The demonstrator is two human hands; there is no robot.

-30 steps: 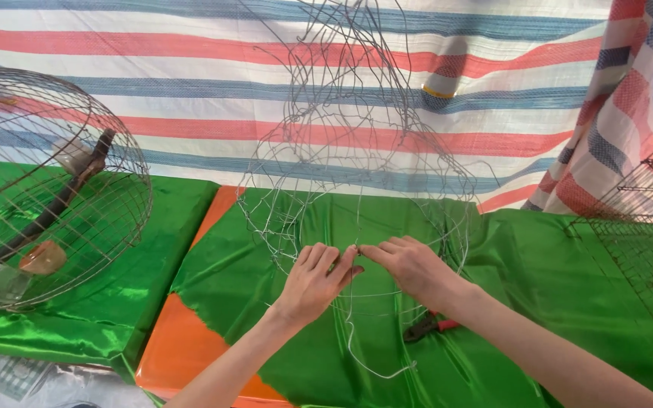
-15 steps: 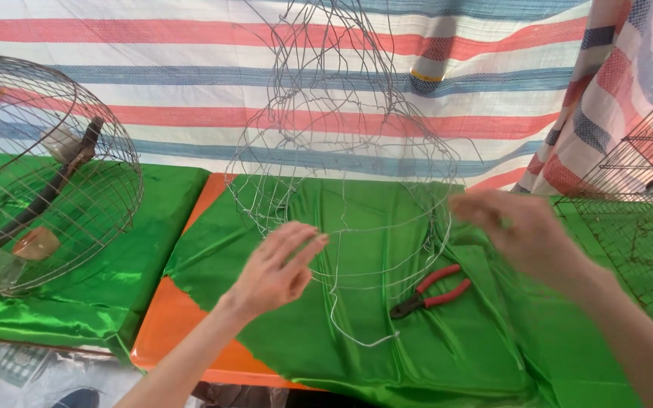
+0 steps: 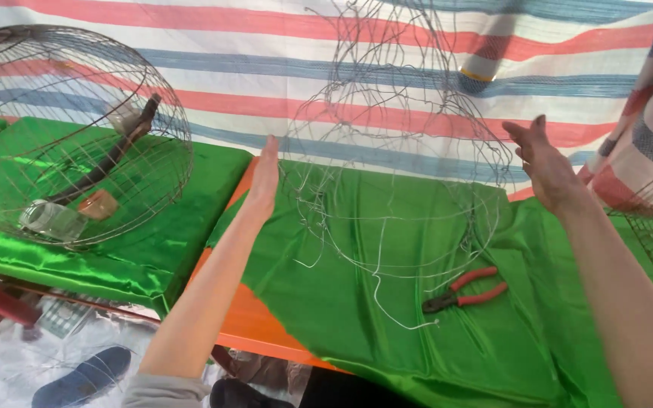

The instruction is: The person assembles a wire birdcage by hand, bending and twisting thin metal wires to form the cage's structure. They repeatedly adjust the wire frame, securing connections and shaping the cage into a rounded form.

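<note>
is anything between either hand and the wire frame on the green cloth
Nothing visible. The left hand is open at the left edge of the wire frame, the right hand is open just off its right edge. The pliers lie lower, on the green cloth.

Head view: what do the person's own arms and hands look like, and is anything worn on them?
Both forearms are bare. The left hand and right hand wear no gloves, and no rings or watch show. A grey sleeve edge shows at the left arm's lower end, near the frame's bottom. The right arm leaves the frame with no sleeve in view.
</note>
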